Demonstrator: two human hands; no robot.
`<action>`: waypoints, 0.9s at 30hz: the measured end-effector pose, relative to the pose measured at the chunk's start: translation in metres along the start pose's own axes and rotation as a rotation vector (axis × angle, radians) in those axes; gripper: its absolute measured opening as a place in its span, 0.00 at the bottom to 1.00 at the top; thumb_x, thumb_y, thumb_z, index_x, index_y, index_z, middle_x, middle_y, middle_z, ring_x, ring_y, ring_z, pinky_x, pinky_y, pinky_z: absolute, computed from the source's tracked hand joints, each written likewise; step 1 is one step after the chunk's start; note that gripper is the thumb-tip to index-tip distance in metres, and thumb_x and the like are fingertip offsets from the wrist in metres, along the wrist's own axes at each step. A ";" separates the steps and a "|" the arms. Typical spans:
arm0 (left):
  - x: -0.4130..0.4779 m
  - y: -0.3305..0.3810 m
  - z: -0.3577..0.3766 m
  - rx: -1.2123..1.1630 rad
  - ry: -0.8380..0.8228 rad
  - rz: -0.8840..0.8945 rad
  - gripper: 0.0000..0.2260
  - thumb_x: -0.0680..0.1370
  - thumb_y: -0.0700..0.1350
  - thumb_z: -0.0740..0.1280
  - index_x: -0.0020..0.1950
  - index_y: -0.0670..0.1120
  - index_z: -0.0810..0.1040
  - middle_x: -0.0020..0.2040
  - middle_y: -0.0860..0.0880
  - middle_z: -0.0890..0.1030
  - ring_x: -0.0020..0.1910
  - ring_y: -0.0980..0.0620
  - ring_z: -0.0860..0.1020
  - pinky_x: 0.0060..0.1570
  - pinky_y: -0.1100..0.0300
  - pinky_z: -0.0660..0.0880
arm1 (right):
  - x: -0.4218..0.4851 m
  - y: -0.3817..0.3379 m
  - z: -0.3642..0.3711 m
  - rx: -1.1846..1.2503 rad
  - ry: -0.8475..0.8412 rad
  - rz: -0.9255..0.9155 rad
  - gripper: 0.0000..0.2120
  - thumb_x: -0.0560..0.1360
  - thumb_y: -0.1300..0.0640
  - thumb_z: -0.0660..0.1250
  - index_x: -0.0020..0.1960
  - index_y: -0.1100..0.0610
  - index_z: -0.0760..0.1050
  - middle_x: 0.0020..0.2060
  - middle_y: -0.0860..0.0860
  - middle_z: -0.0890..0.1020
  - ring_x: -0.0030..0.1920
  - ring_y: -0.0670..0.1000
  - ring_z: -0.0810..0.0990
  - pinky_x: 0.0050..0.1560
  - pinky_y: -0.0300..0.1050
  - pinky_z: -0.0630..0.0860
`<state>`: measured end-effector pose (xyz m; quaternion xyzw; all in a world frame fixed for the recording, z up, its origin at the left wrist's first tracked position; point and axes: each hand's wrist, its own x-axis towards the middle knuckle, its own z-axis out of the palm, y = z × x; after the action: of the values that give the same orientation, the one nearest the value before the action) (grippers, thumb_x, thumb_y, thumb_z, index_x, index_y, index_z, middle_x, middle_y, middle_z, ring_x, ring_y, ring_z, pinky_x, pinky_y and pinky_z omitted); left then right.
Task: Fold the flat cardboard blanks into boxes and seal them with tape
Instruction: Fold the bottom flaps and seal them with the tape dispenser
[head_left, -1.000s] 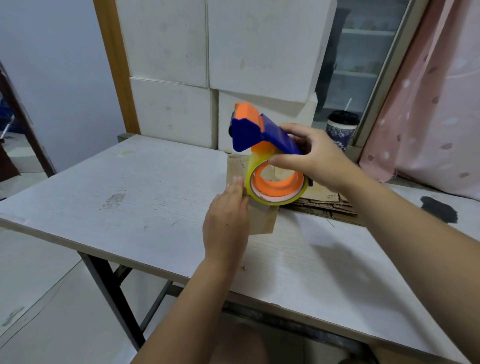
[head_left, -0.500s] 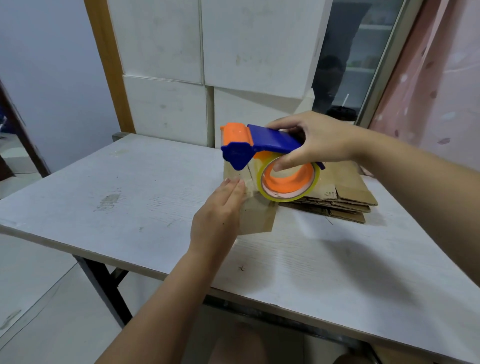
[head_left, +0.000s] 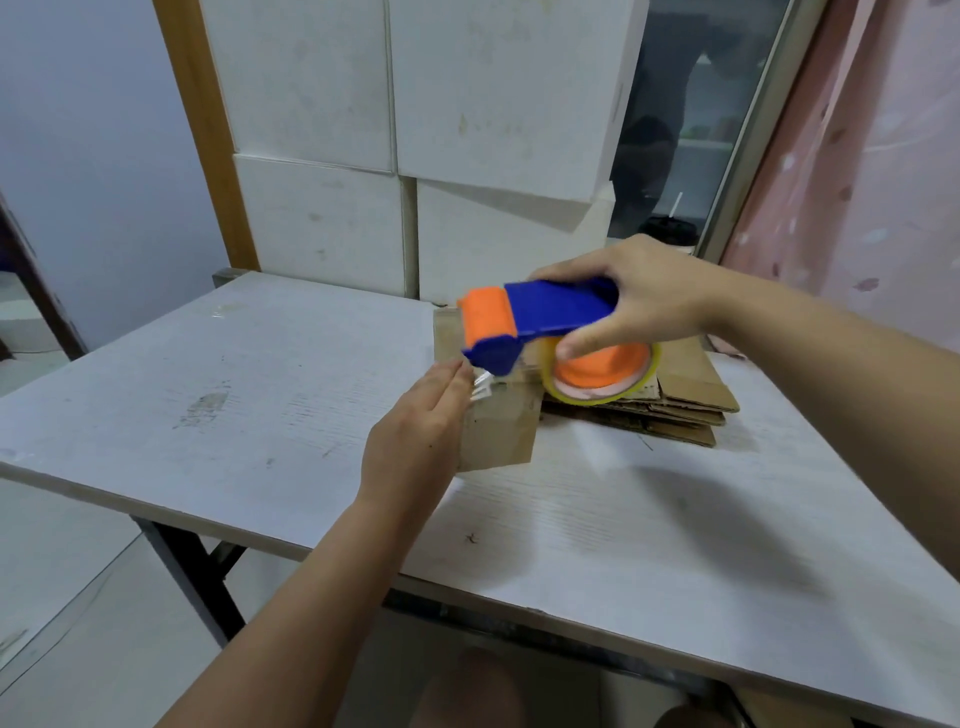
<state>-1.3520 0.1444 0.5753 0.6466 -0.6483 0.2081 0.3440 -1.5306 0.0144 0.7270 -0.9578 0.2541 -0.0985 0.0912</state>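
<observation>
Small brown box (head_left: 496, 431) (tape-glossed top)

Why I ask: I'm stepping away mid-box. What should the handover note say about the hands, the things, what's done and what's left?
Left hand: open, fingers flat against the box's left side.
Right hand: grips the dispenser, held over the top of the box.
Things: the box stands on the table, in front of a stack of flat blanks.
Done: one blank is folded into a box, and clear tape shows at its top edge by the left fingertips.
Left: finish that seam (I cannot tell how far it is taped), then fold and tape the stacked blanks.
</observation>
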 end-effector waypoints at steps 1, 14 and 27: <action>0.000 0.000 -0.001 0.007 -0.010 -0.001 0.25 0.63 0.29 0.77 0.59 0.34 0.78 0.57 0.36 0.80 0.53 0.37 0.81 0.35 0.45 0.81 | -0.004 0.005 0.000 -0.041 -0.018 -0.002 0.37 0.61 0.32 0.70 0.68 0.40 0.70 0.47 0.27 0.72 0.48 0.25 0.70 0.44 0.22 0.63; 0.008 0.001 -0.007 0.059 -0.080 0.082 0.24 0.63 0.28 0.77 0.57 0.31 0.78 0.55 0.34 0.80 0.49 0.36 0.81 0.31 0.44 0.80 | -0.014 0.058 0.024 0.182 -0.023 0.137 0.31 0.67 0.47 0.75 0.67 0.40 0.69 0.50 0.32 0.75 0.45 0.32 0.77 0.38 0.24 0.68; 0.021 0.025 -0.006 0.032 -0.170 -0.107 0.12 0.72 0.41 0.70 0.53 0.37 0.77 0.54 0.38 0.75 0.47 0.41 0.75 0.37 0.57 0.72 | -0.010 0.074 0.047 0.391 -0.041 0.155 0.30 0.67 0.51 0.77 0.64 0.35 0.70 0.53 0.33 0.78 0.52 0.36 0.77 0.52 0.31 0.71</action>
<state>-1.3738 0.1357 0.5983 0.7010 -0.6364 0.1441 0.2879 -1.5627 -0.0384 0.6637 -0.9012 0.3012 -0.1191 0.2879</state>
